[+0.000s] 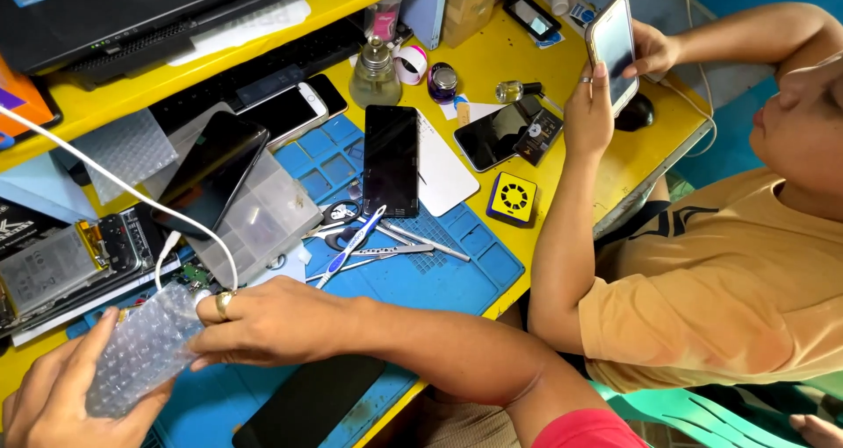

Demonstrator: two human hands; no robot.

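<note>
Left hand [54, 393]: low at the frame's left corner, palm up, fingers spread and curled under a bubble-wrap packet [145, 351], cupping it from below.
Right hand [272, 321]: forearm entering from the lower right, crossing over the blue mat [421, 281]; hand flat and palm down, fingers closed on the packet's right end, thumb pressed to its top edge; gold ring on one finger.
Grip: both hands closed on the same packet, one at each end.
Bubble-wrap packet: clear, finely bubbled, roughly rectangular, slightly crumpled; contents not discernible; held just above the near left edge of the mat.
White cable [132, 193]: running from the upper left down in a curve, ending just by the packet's upper end; contact not certain.
Dark phone [312, 404]: face down on the mat, just below the right wrist.
Clear parts box [255, 220]: beyond the right hand, with a black phone [211, 171] lying tilted on its lid.
Opened phone [66, 259]: left of the box, battery and board exposed.
Tools [369, 237]: scissors, tweezers and a blue-handled pick, heaped mid-mat, well apart from both hands.
Black phone, upright screen [391, 160]: lying on the mat's far part, partly over a white sheet.
Yellow table [606, 162]: carrying mat, bottles, tape roll.
Other person [729, 272]: seated at right in an orange shirt, both hands holding a phone [612, 48] upright.
</note>
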